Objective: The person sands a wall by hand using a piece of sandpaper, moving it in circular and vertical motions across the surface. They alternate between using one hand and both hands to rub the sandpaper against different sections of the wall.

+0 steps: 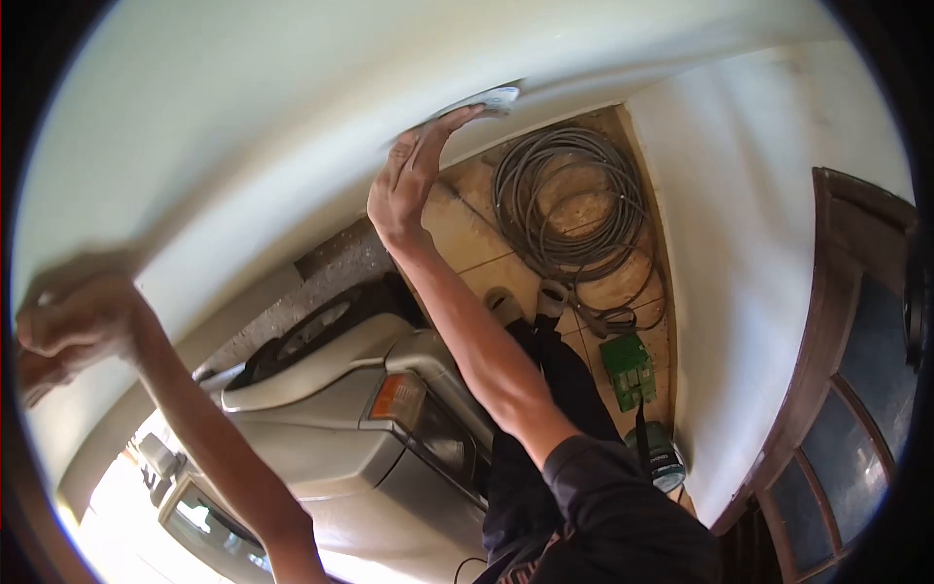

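Note:
My right hand (404, 185) reaches up to the pale wall (321, 136), with its fingers pressed on a thin, flat grey-white piece (498, 100) that lies against the surface. The piece's exact kind does not show. At the far left my left hand (83, 326) is raised close to the same wall. Its fingers look curled, but motion smears them, and nothing in them can be made out.
A silver car (321, 438) with an orange lamp (397, 397) stands below my arms. Coiled grey cable or hose (506, 185) lies on the tiled floor near my feet. Beside it are a green box-like object (628, 365) and a dark green container (664, 462). A brown-framed window (827, 389) is at right.

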{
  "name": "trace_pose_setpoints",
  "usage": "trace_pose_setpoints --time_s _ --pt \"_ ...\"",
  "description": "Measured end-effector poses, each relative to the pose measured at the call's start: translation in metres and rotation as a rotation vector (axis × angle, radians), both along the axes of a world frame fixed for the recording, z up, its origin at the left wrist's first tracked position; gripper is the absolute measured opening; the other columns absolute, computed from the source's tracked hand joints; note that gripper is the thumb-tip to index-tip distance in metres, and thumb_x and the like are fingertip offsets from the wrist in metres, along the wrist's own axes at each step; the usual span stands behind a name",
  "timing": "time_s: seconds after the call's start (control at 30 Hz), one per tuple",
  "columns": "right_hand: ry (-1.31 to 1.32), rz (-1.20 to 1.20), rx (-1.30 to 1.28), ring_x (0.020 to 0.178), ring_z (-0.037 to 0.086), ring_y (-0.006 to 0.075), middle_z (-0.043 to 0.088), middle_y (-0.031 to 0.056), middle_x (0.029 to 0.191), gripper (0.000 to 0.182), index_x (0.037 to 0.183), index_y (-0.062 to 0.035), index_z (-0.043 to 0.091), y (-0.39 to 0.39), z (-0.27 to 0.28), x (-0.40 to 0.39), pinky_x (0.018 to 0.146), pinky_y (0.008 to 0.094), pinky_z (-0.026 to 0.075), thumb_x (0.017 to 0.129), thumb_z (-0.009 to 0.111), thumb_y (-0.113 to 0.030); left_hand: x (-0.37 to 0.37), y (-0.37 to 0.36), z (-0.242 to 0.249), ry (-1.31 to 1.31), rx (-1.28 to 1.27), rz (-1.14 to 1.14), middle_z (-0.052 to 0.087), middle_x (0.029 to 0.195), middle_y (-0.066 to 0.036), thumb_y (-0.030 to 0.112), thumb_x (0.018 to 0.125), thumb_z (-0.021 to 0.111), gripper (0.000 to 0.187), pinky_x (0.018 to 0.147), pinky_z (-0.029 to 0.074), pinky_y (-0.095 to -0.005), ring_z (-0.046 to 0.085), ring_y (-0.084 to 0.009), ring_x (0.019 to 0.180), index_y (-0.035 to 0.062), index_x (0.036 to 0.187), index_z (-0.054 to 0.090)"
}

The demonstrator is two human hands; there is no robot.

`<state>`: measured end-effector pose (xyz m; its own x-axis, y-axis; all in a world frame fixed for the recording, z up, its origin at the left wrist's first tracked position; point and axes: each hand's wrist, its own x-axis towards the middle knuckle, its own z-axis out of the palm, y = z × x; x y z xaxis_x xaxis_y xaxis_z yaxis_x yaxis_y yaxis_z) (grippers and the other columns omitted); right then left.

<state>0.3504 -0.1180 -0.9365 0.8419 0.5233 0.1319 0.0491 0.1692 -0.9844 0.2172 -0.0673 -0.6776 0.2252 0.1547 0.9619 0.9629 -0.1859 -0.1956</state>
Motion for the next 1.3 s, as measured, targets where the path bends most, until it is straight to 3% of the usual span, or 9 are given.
trace_pose_setpoints --time_s 0.2,0.4,0.47,0.53,0.67,0.8,0.93,1.1,1.3 --pt "0.094 -0.035 0.092 0.149 -0.015 0.0394 -0.017 0.0325 0.158 0.085 0.149 0.0125 -0.015 0.016 0.025 0.102 0.123 0.0456 -0.004 0.105 0.014 -0.054 0.003 -0.004 -0.002 0.004 -0.045 0.018 0.017 0.148 -0.027 0.060 0.093 0.018 0.077 0.116 0.011 -0.0536 0.012 -0.0383 0.139 -0.0039 0.136 0.017" --pt "-0.110 0.212 0.000 0.144 -0.025 0.0497 -0.027 0.0376 0.152 0.083 0.145 0.0149 -0.023 -0.011 0.036 -0.028 0.118 0.0599 -0.009 0.106 0.025 -0.041 0.012 -0.012 -0.001 -0.020 -0.091 0.010 0.006 0.162 -0.027 0.071 0.096 0.011 0.097 0.122 0.003 -0.0542 0.000 -0.0395 0.152 -0.0054 0.155 0.008" --pt "-0.193 0.041 0.030 0.144 -0.028 0.0431 -0.032 0.0328 0.152 0.089 0.143 0.0120 -0.028 0.007 0.067 0.008 0.119 0.0571 -0.011 0.104 0.014 -0.056 0.013 -0.015 -0.001 -0.006 -0.121 0.009 0.002 0.162 -0.030 0.065 0.100 0.013 0.090 0.122 -0.001 -0.0526 -0.005 -0.0385 0.152 -0.0062 0.155 0.008" --pt "-0.266 -0.027 0.055 0.144 -0.023 0.0518 -0.023 0.0391 0.153 0.084 0.147 0.0146 -0.017 0.019 0.099 0.069 0.116 0.0626 -0.009 0.106 0.019 -0.050 0.011 -0.012 0.001 0.004 -0.109 0.022 0.002 0.162 -0.029 0.070 0.096 0.009 0.096 0.122 0.000 -0.0535 -0.004 -0.0387 0.152 -0.0050 0.155 0.007" --pt "-0.223 -0.140 0.112 0.146 -0.019 0.0488 -0.020 0.0332 0.157 0.081 0.153 0.0068 -0.012 0.027 0.094 0.092 0.116 0.0618 -0.009 0.105 0.013 -0.054 0.010 -0.011 -0.001 0.010 -0.097 0.037 0.002 0.162 -0.028 0.071 0.096 0.008 0.097 0.122 0.000 -0.0542 -0.004 -0.0389 0.152 -0.0046 0.155 0.007" --pt "0.020 -0.165 0.064 0.149 -0.017 0.0437 -0.018 0.0274 0.160 0.084 0.154 0.0012 -0.015 0.029 0.092 0.032 0.117 0.0614 -0.009 0.102 0.010 -0.060 -0.007 -0.005 0.002 0.076 -0.105 -0.030 -0.005 0.165 -0.018 0.061 0.099 0.023 0.085 0.123 -0.006 -0.0490 -0.011 -0.0336 0.152 0.0017 0.157 0.008" --pt "0.057 -0.299 -0.096 0.150 -0.008 0.0440 -0.010 0.0283 0.161 0.081 0.155 0.0013 -0.010 0.038 0.093 0.099 0.118 0.0626 0.000 0.103 0.013 -0.057 -0.016 -0.016 0.006 0.146 -0.192 -0.040 -0.005 0.166 -0.017 0.053 0.102 0.031 0.080 0.122 -0.008 -0.0504 -0.013 -0.0304 0.152 0.0045 0.158 0.002" --pt "0.334 -0.335 0.130 0.151 -0.003 0.0392 -0.005 0.0247 0.163 0.072 0.155 0.0023 -0.005 0.045 0.081 0.146 0.121 0.0543 0.004 0.105 0.012 -0.046 -0.092 -0.060 0.042 0.155 -0.324 -0.213 0.008 0.163 -0.025 0.031 0.095 0.060 0.079 0.121 0.006 -0.0578 0.006 -0.0399 0.152 0.0030 0.156 0.019" --pt "0.095 -0.280 -0.216 0.153 0.003 0.0333 0.000 0.0204 0.165 0.061 0.156 0.0034 0.000 0.035 0.103 0.048 0.125 0.0444 0.008 0.107 0.011 -0.033 -0.146 -0.034 0.130 0.128 0.072 -0.145 0.042 0.135 -0.028 0.031 0.088 0.057 0.066 0.111 0.033 -0.0519 0.046 -0.0378 0.125 -0.0101 0.137 0.042"
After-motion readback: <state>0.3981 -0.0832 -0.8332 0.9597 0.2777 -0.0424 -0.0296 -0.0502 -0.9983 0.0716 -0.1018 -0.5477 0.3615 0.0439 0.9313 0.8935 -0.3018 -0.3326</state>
